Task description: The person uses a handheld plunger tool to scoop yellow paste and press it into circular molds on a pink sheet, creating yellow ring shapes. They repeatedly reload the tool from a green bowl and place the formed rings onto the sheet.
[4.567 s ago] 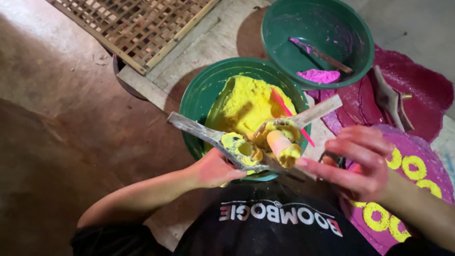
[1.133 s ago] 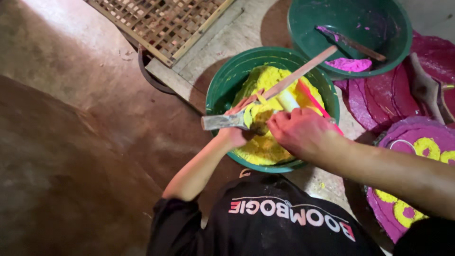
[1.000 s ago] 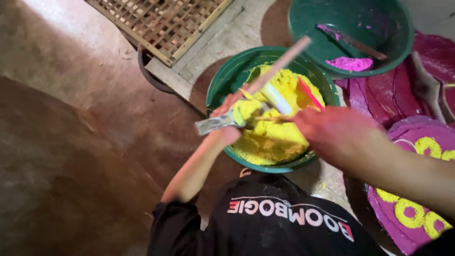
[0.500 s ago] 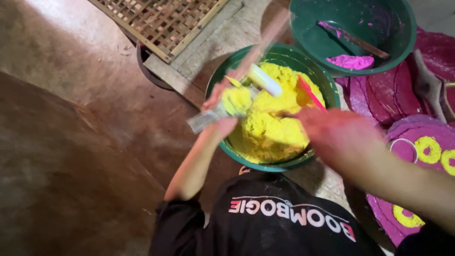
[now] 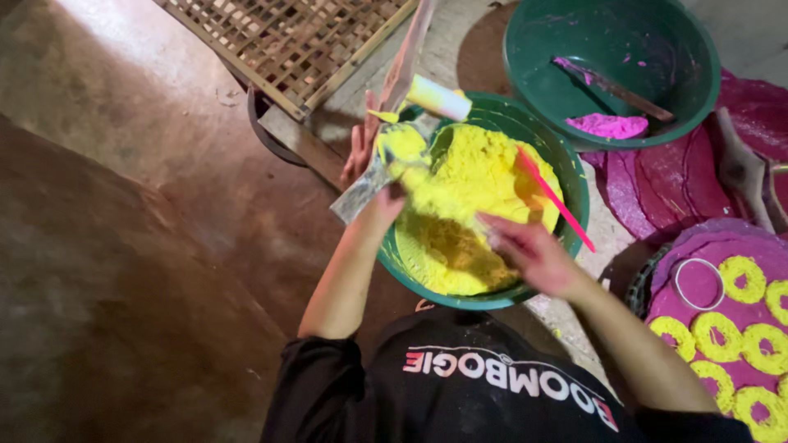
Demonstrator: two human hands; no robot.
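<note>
Over the dirt floor (image 5: 123, 271), left hand (image 5: 373, 164) gripping raised mould (image 5: 402, 123), right hand (image 5: 529, 254) now empty.

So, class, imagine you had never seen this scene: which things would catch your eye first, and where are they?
The bright yellow powder heaped in the green basin at the centre stands out first. Over its left rim the left hand grips a powder-caked wooden press, while the right hand reaches into the heap. At lower right, yellow rings lie on a purple mat.
</note>
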